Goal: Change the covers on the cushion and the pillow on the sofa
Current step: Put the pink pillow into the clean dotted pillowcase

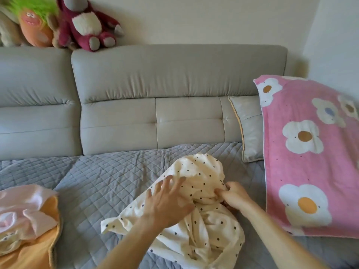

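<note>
A cream cover with black dots [200, 226] lies crumpled on the grey quilted sofa seat [101, 177]. My left hand [167, 202] lies flat on its left part with fingers spread. My right hand [233, 195] pinches a bunched fold at the cover's right side. A pink pillow with white flowers [308, 156] leans at the right end of the sofa. Behind it stands a grey cushion with yellow piping [250, 129]. At the lower left sits an orange cushion [35, 247] with pale pink fabric [23, 210] heaped on it.
Grey padded backrests [174, 84] run along the back. On top of them at the left sit a dark red plush bear [85, 24] and an orange plush with green hair [33, 24]. A pale wall rises behind.
</note>
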